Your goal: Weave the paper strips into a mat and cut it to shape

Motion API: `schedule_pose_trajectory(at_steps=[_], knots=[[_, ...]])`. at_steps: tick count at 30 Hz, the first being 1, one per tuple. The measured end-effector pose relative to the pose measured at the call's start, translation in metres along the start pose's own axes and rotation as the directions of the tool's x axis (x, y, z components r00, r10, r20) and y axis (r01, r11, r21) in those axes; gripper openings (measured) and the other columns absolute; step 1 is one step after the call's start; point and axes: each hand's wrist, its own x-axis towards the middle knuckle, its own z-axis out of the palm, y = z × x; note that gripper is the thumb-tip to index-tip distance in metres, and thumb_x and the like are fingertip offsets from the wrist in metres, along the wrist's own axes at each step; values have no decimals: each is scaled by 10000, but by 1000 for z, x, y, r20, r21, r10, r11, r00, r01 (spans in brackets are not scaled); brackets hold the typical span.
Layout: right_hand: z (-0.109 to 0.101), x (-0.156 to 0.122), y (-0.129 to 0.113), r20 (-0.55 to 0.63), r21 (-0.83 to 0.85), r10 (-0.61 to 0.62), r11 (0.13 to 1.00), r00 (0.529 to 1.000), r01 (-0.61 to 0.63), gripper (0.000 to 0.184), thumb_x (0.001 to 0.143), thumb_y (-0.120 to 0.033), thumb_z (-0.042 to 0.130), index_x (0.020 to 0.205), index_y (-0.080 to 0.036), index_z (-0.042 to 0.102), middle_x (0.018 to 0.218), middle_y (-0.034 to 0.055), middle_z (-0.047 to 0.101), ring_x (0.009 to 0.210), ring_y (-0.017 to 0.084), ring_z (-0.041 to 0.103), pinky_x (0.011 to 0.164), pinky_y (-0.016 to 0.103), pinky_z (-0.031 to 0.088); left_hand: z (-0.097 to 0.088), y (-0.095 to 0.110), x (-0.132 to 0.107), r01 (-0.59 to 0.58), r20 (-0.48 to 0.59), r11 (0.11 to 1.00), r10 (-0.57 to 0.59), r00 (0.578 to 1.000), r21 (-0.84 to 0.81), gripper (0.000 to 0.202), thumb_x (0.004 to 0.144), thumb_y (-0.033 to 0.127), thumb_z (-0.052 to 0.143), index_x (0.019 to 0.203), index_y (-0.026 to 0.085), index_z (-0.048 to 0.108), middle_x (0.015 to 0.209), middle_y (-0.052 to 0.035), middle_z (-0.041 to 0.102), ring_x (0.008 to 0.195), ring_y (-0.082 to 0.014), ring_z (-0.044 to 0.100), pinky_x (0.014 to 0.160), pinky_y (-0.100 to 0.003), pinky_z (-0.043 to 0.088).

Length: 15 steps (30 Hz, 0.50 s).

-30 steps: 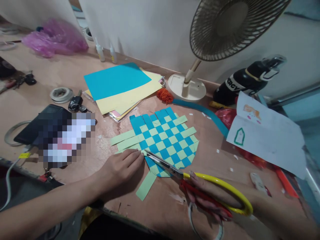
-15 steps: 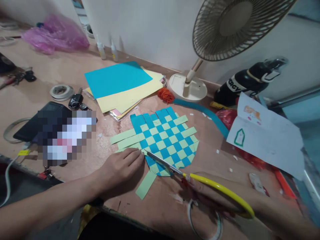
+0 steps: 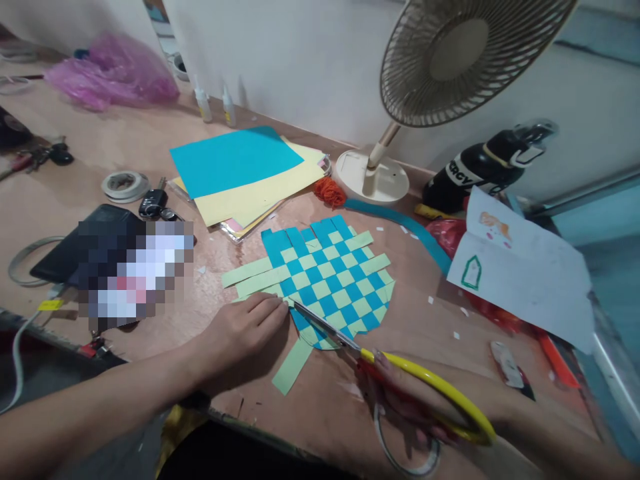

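A woven paper mat [image 3: 336, 283] in blue and pale green lies on the table, its lower right edge cut to a curve. Loose strip ends stick out at its left, top right and bottom. My left hand [image 3: 250, 327] grips the mat's left edge, fingers closed over the pale green strips. My right hand [image 3: 400, 393] is wrapped round the handles of a pair of scissors [image 3: 430, 380], yellow and red. The metal blades lie across the mat's lower left part, tips close to my left fingertips. Whether they are parted is hard to see.
Blue and yellow paper sheets [image 3: 235, 163] lie behind the mat, near orange yarn [image 3: 330, 192] and a fan [image 3: 373, 177]. At right are a folded drawing [image 3: 520, 280] and a black bottle [image 3: 467, 170]. A power bank [image 3: 90, 243] and tape roll [image 3: 125, 186] lie left.
The scissors' handles and my right hand have shifted slightly left and down. My left hand keeps its grip on the mat. The view has turned a little.
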Motion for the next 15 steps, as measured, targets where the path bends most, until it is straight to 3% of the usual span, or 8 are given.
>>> schedule_pose_trajectory(at_steps=[3,6,15], knots=[[3,-2,-3,-56,-37,-42,999,998,40,804,668,-972,382,815,-199,548,436,-95,366,334,52,351,397,194,374,0,0,0,11,-6,1000,-11,1000,1,249,910,54,431,1112,87,573,966,-137,732,858,-230,705,711,-359,632],[4,-5,-2,-59,-10,-67,998,996,66,766,708,-940,399,807,-195,551,453,-91,370,345,45,339,381,179,347,0,-1,-1,24,-1,1000,-24,1000,-7,243,920,64,424,1115,94,566,965,-135,729,850,-229,703,690,-352,628],[2,4,1,26,106,-62,993,998,58,717,781,-874,422,846,-175,569,476,-87,423,347,35,356,397,164,377,0,-2,-1,35,9,998,-35,999,-46,240,900,43,417,1075,119,563,933,-121,717,814,-220,693,626,-328,603]])
